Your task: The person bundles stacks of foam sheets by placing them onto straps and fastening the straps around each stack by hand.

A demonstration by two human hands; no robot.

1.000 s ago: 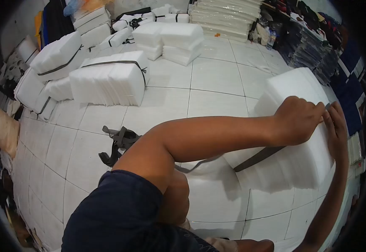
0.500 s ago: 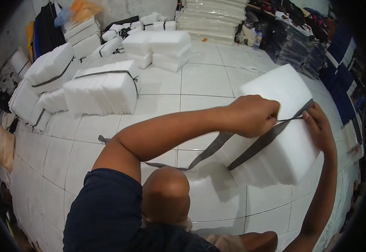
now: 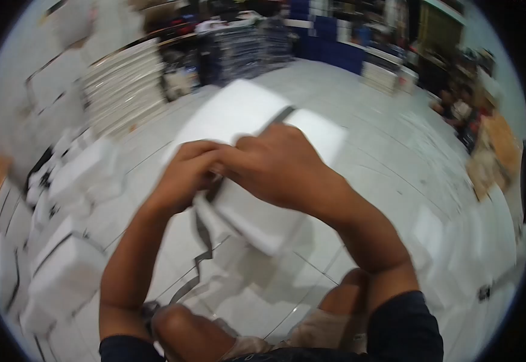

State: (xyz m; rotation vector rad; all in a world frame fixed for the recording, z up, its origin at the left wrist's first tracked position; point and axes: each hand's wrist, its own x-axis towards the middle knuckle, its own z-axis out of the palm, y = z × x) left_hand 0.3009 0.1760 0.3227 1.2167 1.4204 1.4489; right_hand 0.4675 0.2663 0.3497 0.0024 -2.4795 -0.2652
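A block of stacked white foam sheets (image 3: 233,108) stands tilted on the floor in front of me. A dark grey fabric strap (image 3: 279,117) runs around it, and its loose tail (image 3: 201,234) trails down to the tiles near my knee. My left hand (image 3: 184,175) is closed on the strap at the near side of the block. Against it, fingers touching, my right hand (image 3: 281,166) is closed on the strap too. The crossing of the strap between them is mostly hidden by my fingers.
More strapped white foam bundles (image 3: 67,262) lie at the left. A tall stack of wrapped white sheets (image 3: 124,87) stands against the back wall, with dark wrapped stacks (image 3: 239,54) beside it. White sheet material (image 3: 468,241) and a tan sack (image 3: 498,145) are at the right.
My view has swung to the right. My hands, apart along the strap before, have come together at the near side of the foam block, both still gripping the strap.
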